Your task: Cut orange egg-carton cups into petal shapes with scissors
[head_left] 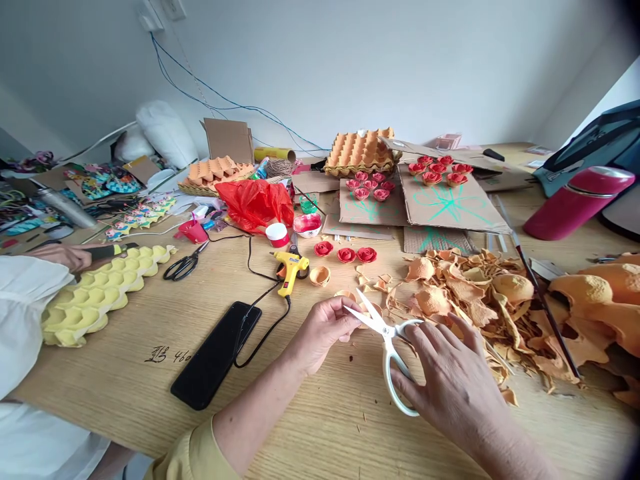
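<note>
My right hand [453, 380] has its fingers through the handles of white-handled scissors [393, 360], whose blades are apart and point to the left. Fingertips pinched together, my left hand [323, 333] grips a small piece of orange egg carton [373, 312], partly hidden behind the blades. Just beyond my hands stands a pale orange carton cup [320, 276]. Three red paper-pulp flowers [346, 255] form a row past it. Right of the scissors lies a heap of torn orange carton scraps [467, 287].
A yellow glue gun [289, 270] and a black phone [215, 357] lie left of centre, with a cord between them. Cardboard sheets [453, 203] carry red flowers at the back. A magenta bottle [575, 203] leans at right. Another person's hand [60, 257] is beside a yellow egg tray [107, 287].
</note>
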Demonstrator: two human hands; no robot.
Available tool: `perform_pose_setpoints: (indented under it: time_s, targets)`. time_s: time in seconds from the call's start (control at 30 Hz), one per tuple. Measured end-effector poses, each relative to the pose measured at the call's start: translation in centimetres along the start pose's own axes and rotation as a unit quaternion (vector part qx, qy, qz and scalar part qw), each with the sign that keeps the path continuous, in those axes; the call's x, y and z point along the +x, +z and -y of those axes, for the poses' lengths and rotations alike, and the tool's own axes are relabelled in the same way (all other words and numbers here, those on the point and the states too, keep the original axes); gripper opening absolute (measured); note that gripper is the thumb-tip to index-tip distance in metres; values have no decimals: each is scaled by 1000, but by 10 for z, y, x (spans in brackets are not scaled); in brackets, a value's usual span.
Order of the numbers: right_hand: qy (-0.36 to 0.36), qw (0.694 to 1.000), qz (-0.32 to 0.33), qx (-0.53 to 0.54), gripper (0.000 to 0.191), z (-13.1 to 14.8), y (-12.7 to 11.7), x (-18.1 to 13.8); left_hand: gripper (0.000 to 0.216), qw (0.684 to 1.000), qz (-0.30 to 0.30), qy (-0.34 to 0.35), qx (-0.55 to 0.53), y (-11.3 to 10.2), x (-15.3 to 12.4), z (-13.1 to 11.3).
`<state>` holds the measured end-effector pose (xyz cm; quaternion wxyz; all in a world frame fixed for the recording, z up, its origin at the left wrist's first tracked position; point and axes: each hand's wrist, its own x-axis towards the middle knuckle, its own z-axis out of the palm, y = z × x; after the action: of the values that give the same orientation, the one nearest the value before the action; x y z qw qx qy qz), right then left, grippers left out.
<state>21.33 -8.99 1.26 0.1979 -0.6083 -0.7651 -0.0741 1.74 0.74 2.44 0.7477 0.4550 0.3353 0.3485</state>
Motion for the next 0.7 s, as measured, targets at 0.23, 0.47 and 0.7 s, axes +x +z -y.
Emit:
perform_pose_setpoints:
  time_s: [0.23,0.47,0.7]
  targets:
    - [9,999,7,31,19,-1,-1,1,28,999,3,4,-38,2,1,2]
    - [2,999,21,39,24,-1,-1,-1,27,999,19,0,-42,1,-1,0]
    - [14,979,97,179,18,-4,-3,-2,29,985,27,-96,-143,-1,0,0]
